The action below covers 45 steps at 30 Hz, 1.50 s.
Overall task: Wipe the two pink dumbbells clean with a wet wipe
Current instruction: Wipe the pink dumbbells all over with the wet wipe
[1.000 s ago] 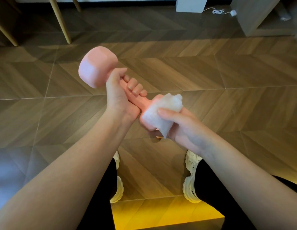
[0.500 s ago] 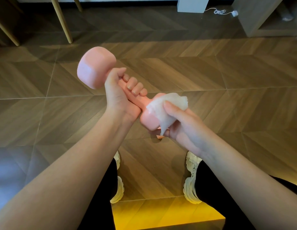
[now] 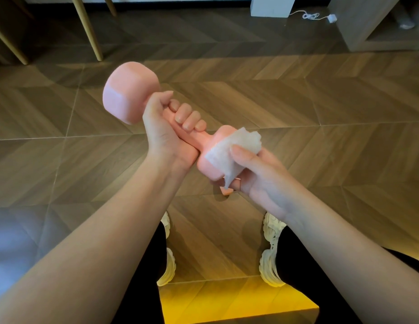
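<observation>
Hands both busy here, up in the air over the wooden floor (image 3: 297, 108). The left hand (image 3: 166, 139) has the pink dumbbell (image 3: 127, 94) by the handle in a full fist. Its four fingers (image 3: 187, 116) are curled right round the bar with the nails facing the camera, and the thumb is laid up towards the far head. That far head sits high and to the left, just above the fist. The bar slopes down to the right, and the near head comes out below the little finger. So the dumbbell is tilted, clear of the floor, carried between the two hands.

Over to the right hand (image 3: 262, 176): it cups the near head from the right and from beneath, with a bunched white wet wipe (image 3: 234, 145) between palm and pink. The thumb lies flat across the top of the wipe, pressing it onto the head. The other fingers are wrapped under and mostly hidden. A loose corner of the wipe hangs down past the bottom of the head, and the bare left side of that head shows beside the wipe. Just below the right hand a small pink scrap peeks out; what it belongs to cannot be told.

Down below, two chunky white shoes (image 3: 270, 249) and black trouser legs (image 3: 143, 300) stand on the floor. At the far edge are pale wooden furniture legs (image 3: 86, 29), a white box (image 3: 273, 5), a white cable (image 3: 311, 16) and a wooden cabinet (image 3: 358, 24).
</observation>
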Each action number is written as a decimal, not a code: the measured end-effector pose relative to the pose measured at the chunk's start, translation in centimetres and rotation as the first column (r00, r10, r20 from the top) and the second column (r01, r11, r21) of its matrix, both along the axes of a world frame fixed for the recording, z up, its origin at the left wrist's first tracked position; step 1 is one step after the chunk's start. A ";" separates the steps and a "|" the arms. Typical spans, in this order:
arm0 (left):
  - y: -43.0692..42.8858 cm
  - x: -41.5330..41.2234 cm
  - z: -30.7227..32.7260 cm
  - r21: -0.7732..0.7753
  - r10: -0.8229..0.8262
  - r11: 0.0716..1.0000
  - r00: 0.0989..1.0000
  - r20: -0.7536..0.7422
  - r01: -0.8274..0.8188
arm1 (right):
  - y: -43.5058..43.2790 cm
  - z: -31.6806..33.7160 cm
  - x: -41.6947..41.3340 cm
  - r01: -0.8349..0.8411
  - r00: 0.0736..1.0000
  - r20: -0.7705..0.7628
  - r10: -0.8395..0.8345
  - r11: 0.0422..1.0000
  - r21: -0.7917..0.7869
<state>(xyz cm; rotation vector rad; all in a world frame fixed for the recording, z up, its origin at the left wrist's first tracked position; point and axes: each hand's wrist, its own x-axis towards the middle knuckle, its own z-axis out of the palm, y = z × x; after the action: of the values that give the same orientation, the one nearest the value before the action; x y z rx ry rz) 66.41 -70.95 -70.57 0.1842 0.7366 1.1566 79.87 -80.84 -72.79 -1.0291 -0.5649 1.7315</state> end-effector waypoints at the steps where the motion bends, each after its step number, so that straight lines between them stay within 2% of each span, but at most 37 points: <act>1: 0.0 0.0 0.0 0.013 -0.005 1.000 1.000 -0.002 0.005 | 0.1 0.0 -0.1 0.004 1.000 -0.012 -0.004 1.000 -0.017; 4: -0.2 0.1 -0.1 0.034 -0.014 0.999 0.999 -0.032 0.016 | 0.2 -0.1 -0.5 -0.012 0.999 0.031 0.014 0.999 -0.047; 7: -0.5 0.4 -0.3 0.002 -0.009 1.000 0.997 -0.072 0.009 | 0.1 -0.1 -0.9 -0.031 0.979 0.201 0.043 0.997 -0.064; 10: -0.7 0.9 -0.5 -0.065 0.007 0.998 0.993 -0.121 -0.015 | -0.1 -0.3 -1.0 -0.053 0.951 0.306 0.053 0.999 -0.007; 13: -1.0 1.2 -0.7 -0.099 0.004 0.995 0.986 -0.164 -0.020 | -0.3 -0.6 -0.8 0.010 0.937 0.350 0.015 0.998 -0.069; 16: -0.9 1.1 -0.8 -0.108 0.016 0.994 0.988 -0.154 -0.033 | -0.4 -0.8 -0.9 0.052 0.953 0.301 -0.021 0.994 -0.094; 20: -0.3 0.4 -0.5 -0.076 0.035 0.996 0.995 -0.089 -0.042 | -0.4 -0.4 -0.8 0.125 0.986 0.122 -0.117 0.990 -0.065; 24: -0.2 0.1 -0.4 -0.038 0.027 0.999 0.999 -0.047 -0.029 | -0.2 -0.1 -0.5 -0.046 0.999 -0.019 0.045 0.996 -0.081; 31: -0.6 0.5 -0.5 0.038 -0.045 0.998 0.998 -0.045 0.047 | 0.0 -0.2 -0.9 0.032 0.999 0.044 -0.027 0.994 -0.102; 37: -0.3 0.3 -0.4 0.031 -0.043 0.999 0.999 -0.033 0.044 | -0.2 -0.3 0.6 -0.119 0.990 -0.085 0.116 0.993 -0.028; 43: -0.5 0.5 -0.5 0.051 -0.054 0.997 0.998 -0.036 0.056 | 0.0 -0.2 -0.8 -0.002 0.997 0.077 0.008 0.997 -0.081; 45: -0.6 0.6 -0.6 0.053 -0.061 0.997 0.997 -0.036 0.063 | 0.0 -0.1 -0.7 0.018 0.997 0.070 -0.012 0.997 -0.081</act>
<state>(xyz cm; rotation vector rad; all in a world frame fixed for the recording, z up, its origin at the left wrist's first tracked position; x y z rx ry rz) 67.00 -71.50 -71.14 0.2710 0.7254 1.1169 79.21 -80.83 -72.90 -1.1525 -0.5325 1.7231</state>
